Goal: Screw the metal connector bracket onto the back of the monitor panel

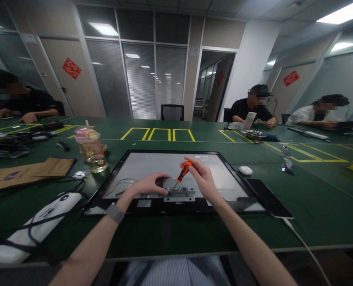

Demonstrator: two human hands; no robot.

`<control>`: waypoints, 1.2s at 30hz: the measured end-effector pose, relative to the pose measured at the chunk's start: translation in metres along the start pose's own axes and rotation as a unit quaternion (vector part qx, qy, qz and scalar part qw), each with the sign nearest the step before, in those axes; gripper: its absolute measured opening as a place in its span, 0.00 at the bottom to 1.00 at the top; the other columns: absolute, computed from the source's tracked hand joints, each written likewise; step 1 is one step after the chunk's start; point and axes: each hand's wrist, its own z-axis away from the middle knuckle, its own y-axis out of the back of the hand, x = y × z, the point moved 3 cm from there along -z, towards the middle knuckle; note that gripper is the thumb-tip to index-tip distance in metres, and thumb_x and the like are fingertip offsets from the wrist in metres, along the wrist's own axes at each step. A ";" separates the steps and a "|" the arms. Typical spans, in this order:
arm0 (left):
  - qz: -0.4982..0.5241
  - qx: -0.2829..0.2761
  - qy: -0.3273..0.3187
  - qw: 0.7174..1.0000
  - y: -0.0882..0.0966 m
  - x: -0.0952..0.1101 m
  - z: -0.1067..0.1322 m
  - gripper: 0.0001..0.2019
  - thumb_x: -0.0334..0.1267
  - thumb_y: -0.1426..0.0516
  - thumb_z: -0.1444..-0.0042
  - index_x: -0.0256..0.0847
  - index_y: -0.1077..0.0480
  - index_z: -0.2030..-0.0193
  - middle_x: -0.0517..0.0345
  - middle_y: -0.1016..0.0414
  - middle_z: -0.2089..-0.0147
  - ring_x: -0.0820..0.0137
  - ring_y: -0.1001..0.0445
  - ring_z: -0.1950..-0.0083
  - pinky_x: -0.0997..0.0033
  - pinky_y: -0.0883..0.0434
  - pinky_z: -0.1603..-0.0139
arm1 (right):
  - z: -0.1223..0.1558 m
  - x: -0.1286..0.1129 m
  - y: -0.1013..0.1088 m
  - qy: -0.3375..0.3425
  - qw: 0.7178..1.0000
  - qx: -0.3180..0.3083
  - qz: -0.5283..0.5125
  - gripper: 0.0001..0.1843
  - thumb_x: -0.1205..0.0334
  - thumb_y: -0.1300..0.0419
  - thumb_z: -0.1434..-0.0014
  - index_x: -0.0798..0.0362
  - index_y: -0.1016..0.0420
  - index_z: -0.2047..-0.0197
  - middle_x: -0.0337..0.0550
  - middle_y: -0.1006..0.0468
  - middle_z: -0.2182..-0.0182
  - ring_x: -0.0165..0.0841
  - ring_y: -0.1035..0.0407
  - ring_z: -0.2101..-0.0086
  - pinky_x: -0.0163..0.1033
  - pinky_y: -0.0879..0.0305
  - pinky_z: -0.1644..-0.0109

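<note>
A black-framed flat panel (pixel 224 174), like the back of a monitor, lies on the table in front of me. A grey metal bracket (pixel 181 194) with small parts sits near its front edge. My right hand (pixel 202 178) grips the orange and black handle of a screwdriver (pixel 184 171). The screwdriver is tilted, its thin shaft pointing down and left to the bracket. At the bracket's left side, my left hand (pixel 152 184) holds it with thumb and fingers; the contact is partly hidden. Thin wires (pixel 121 182) lie on the panel left of that hand.
A pink-lidded cup (pixel 91 149), a brown paper bag (pixel 30 174) and a white power strip (pixel 42 222) with black cables stand or lie left. Right are a white earbud case (pixel 245 170) and a phone (pixel 268 197) with a cable. Several people sit around the green table (pixel 319 206).
</note>
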 end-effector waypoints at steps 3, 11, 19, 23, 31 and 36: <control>0.002 -0.001 -0.007 1.000 0.000 0.001 0.001 0.33 0.47 0.35 0.58 0.43 0.34 0.44 0.53 0.32 0.42 0.59 0.34 0.42 0.61 0.39 0.40 | 0.000 -0.004 -0.002 0.020 1.000 -0.017 0.014 0.17 0.56 0.48 0.37 0.46 0.29 0.47 0.44 0.22 0.54 0.37 0.29 0.52 0.48 0.38 0.43; -0.007 0.002 -0.009 1.000 0.000 0.002 0.001 0.33 0.48 0.35 0.58 0.44 0.34 0.44 0.53 0.32 0.41 0.58 0.35 0.41 0.60 0.40 0.39 | 0.000 -0.001 0.001 0.016 0.998 0.030 0.048 0.13 0.57 0.38 0.45 0.47 0.23 0.55 0.43 0.23 0.62 0.35 0.28 0.61 0.43 0.31 0.52; -0.010 0.007 0.001 1.000 0.000 0.000 0.001 0.33 0.48 0.35 0.59 0.43 0.34 0.44 0.52 0.32 0.42 0.57 0.35 0.41 0.60 0.40 0.39 | 0.005 -0.007 -0.006 0.036 0.999 -0.006 0.034 0.18 0.59 0.49 0.36 0.45 0.31 0.44 0.44 0.26 0.51 0.35 0.29 0.54 0.46 0.35 0.46; -0.007 0.000 0.000 1.000 -0.001 -0.003 0.000 0.34 0.48 0.35 0.58 0.43 0.35 0.43 0.52 0.33 0.41 0.58 0.35 0.41 0.61 0.40 0.39 | 0.005 -0.004 -0.003 0.037 0.996 0.024 0.074 0.16 0.58 0.42 0.41 0.45 0.26 0.49 0.43 0.25 0.59 0.34 0.29 0.59 0.40 0.31 0.54; -0.011 0.005 -0.007 1.000 0.000 -0.003 -0.001 0.33 0.49 0.35 0.59 0.44 0.34 0.44 0.52 0.33 0.41 0.58 0.35 0.41 0.60 0.40 0.39 | 0.005 -0.003 -0.007 0.026 0.999 -0.018 0.007 0.20 0.58 0.48 0.37 0.43 0.33 0.42 0.45 0.28 0.49 0.37 0.29 0.53 0.48 0.33 0.47; -0.012 0.002 -0.001 1.000 0.000 -0.004 -0.001 0.34 0.50 0.35 0.59 0.46 0.35 0.43 0.53 0.33 0.41 0.58 0.34 0.41 0.60 0.39 0.40 | 0.004 -0.003 -0.003 0.027 0.996 0.024 0.078 0.17 0.57 0.41 0.43 0.45 0.25 0.49 0.43 0.26 0.61 0.33 0.29 0.61 0.39 0.29 0.57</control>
